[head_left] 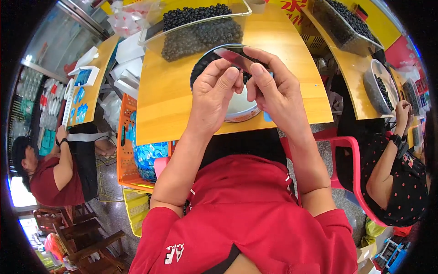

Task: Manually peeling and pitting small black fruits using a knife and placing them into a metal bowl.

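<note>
Holding a knife over the bowl with right hand; pinching with left hand, cannot tell what. Likely lots left: black balls piled behind the bowl. Cannot tell what's done.

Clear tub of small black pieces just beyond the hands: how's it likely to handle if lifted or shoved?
Clear tub is probably heavy for its size: black pieces fill much of it. Its thin-looking, see-through walls may flex if lifted by one edge. With the top uncovered, the small round pieces could roll out if it tilts.
</note>
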Available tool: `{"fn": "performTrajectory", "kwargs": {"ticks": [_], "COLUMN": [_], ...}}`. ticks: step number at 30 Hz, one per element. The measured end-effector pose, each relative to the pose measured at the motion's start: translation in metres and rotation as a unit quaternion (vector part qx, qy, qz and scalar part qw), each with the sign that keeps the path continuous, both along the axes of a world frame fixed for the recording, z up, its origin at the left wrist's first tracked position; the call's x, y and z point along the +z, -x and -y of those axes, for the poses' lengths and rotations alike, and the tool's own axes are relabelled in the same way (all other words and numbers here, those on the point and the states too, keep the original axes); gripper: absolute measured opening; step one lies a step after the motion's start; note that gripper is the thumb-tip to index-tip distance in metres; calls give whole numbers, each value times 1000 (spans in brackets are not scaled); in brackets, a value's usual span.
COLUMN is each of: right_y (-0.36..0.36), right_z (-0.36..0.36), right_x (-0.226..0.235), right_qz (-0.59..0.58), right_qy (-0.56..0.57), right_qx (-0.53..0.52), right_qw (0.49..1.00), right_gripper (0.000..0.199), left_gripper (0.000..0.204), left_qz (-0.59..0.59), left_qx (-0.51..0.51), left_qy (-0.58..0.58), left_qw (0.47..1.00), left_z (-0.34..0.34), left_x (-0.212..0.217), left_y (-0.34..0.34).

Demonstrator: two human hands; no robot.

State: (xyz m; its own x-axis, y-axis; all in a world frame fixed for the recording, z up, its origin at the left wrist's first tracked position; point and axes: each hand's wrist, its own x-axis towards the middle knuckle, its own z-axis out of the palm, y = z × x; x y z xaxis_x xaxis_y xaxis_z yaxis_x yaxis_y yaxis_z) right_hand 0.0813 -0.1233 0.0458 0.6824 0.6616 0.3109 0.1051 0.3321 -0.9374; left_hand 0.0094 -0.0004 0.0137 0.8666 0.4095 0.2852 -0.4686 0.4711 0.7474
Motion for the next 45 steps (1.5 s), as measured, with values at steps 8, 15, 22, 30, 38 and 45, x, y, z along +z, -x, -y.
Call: {"fn": "performTrajectory", "kwargs": {"ticks": [8, 15, 22, 30, 38, 45], "right_y": [-10, -11, -8, -13, -29, -55], "right_z": [3, 2, -3, -11, -1, 14], "right_x": [-5, -2, -9, -18, -5, -10], "right_qz": [53, 89, 135, 212, -77, -328], "right_qy": [33, 42, 42, 34, -25, -139], "right_qx": [18, 25, 8, -36, 21, 104], "right_qw": [998, 995, 990, 976, 996, 929], "right_gripper": [29, 27, 27, 25, 26, 28], "left_gripper": [21, 26, 17, 19, 27, 23], "left_qz": [-17, -6, 0, 13, -80, -206], "left_qx": [19, 13, 1, -7, -86, -58], "left_qy": [-58, -88, -44, -21, 76, -490], "left_qw": [998, 996, 999, 1000, 990, 845], "left_z": [1, -4, -4, -8, -51, -85], "left_x": [1, -2, -3, -6, 20, 14], "left_y": [5, 4, 7, 10, 4, -4]}}
